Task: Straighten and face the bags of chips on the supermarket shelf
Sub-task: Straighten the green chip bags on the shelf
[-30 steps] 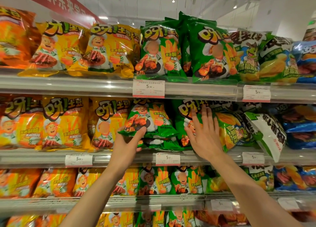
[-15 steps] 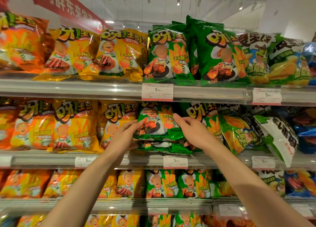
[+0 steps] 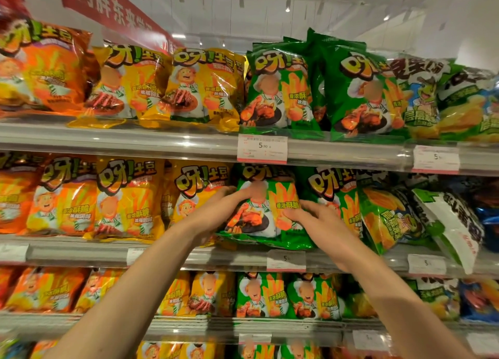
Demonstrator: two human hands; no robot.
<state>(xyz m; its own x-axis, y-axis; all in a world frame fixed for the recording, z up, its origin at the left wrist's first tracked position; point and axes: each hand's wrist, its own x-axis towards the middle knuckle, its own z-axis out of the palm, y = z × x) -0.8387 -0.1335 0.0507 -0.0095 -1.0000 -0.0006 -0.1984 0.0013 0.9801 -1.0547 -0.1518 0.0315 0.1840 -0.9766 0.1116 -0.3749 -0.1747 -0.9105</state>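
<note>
A green chip bag [image 3: 266, 210] stands in the middle shelf row, between a yellow bag [image 3: 194, 194] and another green bag [image 3: 334, 196]. My left hand [image 3: 216, 210] grips its left edge, fingers curled over the front. My right hand [image 3: 313, 218] grips its right side low down, thumb on the front. The bag faces forward and leans slightly back, its bottom over a flat green bag [image 3: 270, 241] lying on the shelf.
The middle shelf rail [image 3: 81, 253] carries price tags. To the right, a green-yellow bag [image 3: 388, 218] and a white-green bag [image 3: 453, 223] lean sideways. Rows of orange, yellow and green bags fill the shelves above [image 3: 280, 94] and below [image 3: 259, 294].
My right hand left the right green bag and came to the middle green bag's right side. Both hands have brought that bag more upright and facing front. The camera moved closer.
</note>
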